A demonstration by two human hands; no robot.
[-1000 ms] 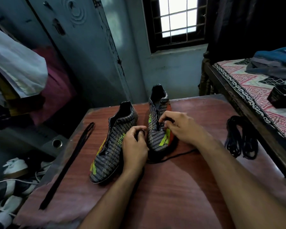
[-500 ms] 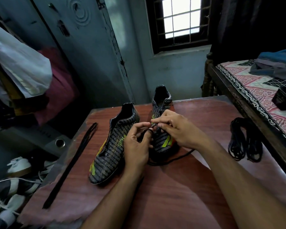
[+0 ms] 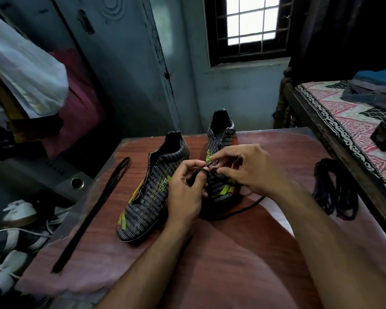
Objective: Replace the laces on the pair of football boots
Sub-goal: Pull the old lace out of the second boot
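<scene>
Both the left hand [image 3: 185, 192] and right hand [image 3: 250, 168] pinch a black lace [image 3: 232, 211] over the right boot [image 3: 221, 166], centre tabletop [image 3: 232, 264]; the other boot [image 3: 151, 190] sits at its nine o'clock.

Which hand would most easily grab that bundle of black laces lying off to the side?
Probably the right hand: the lace bundle lies on its side of the table, away from the left hand.

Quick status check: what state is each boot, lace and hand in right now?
Left boot: upright on the table, no lace visible.
Right boot: upright, partly laced.
Working lace: pinched by both hands over the right boot, tail trailing on the table.
Flat lace: lying straight, untouched.
Lace bundle: coiled, untouched.
Left hand: pinching the lace.
Right hand: pinching the lace.
</scene>
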